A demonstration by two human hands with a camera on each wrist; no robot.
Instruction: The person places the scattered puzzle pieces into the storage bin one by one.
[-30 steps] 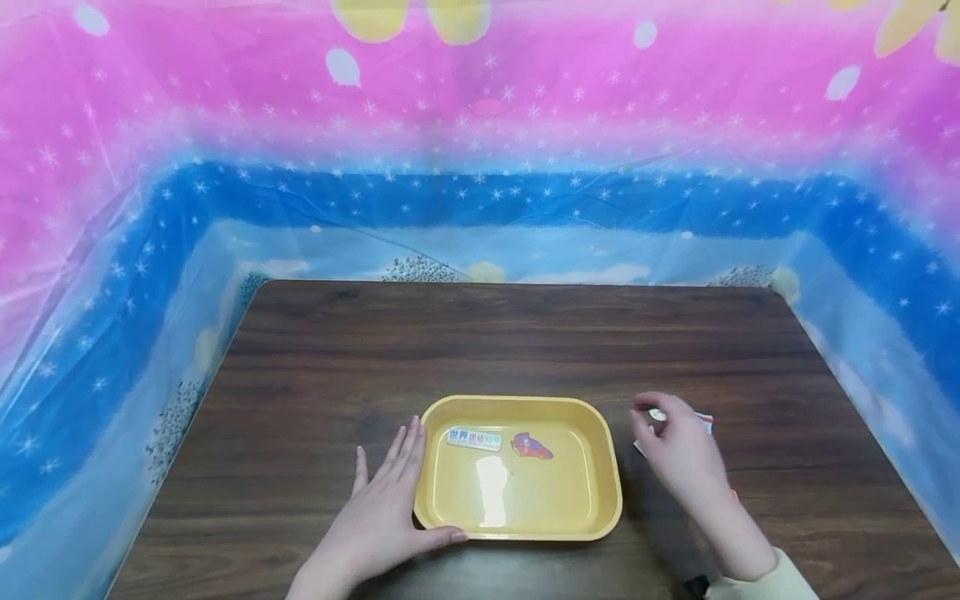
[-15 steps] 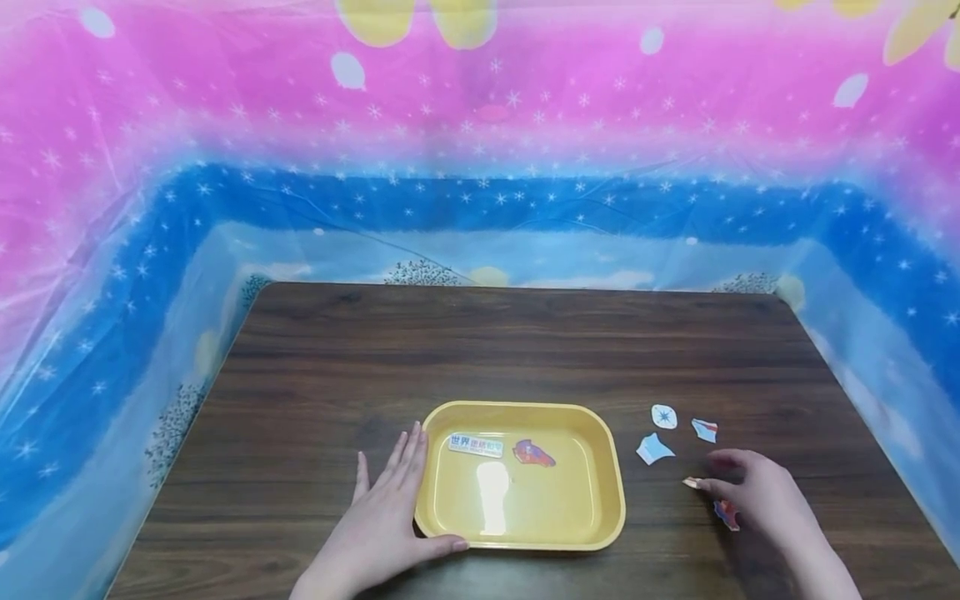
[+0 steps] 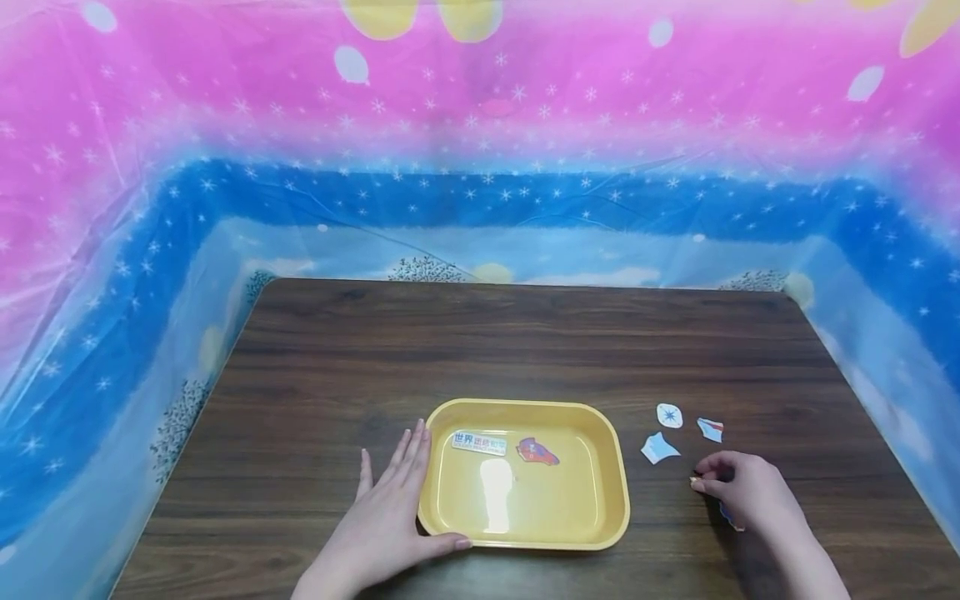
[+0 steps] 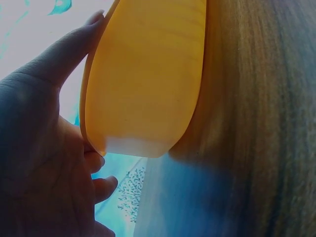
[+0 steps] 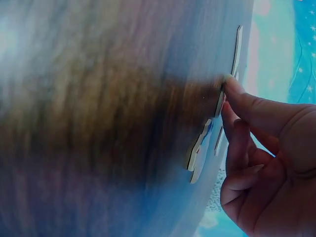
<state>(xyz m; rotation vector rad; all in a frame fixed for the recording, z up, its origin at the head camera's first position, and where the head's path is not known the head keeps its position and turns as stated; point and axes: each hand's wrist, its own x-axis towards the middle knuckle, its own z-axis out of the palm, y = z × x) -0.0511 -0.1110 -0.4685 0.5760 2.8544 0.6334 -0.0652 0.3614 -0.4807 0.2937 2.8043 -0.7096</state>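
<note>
A yellow tray (image 3: pixel 525 542) stands on the table, in the head view's lower middle. My left hand (image 3: pixel 390 508) lies against its left end, fingers extended along the wall and thumb along the near rim. In the left wrist view, the thumb and fingers touch the tray's wall (image 4: pixel 145 84). To the tray's right, my right hand (image 3: pixel 753 493) pinches a small flat piece (image 3: pixel 694 481) between thumb and forefinger, low over the table; the hand hides most of it. A colourful cutout piece (image 3: pixel 732 518) sits partly hidden under that hand.
Beyond the right hand lie a white star-marked piece (image 3: pixel 670 416), a pale blue piece (image 3: pixel 659 448) and a red-and-blue piece (image 3: pixel 710 429). Inside the tray are a lettered strip (image 3: pixel 480 442) and a red-purple piece (image 3: pixel 537 452). A patterned cloth (image 3: pixel 480 200) hangs behind the table (image 3: pixel 465 342).
My right hand has moved from the farther pieces toward the near right, uncovering them, and its forefinger has closed down on the small piece. The left hand stays at the tray.
</note>
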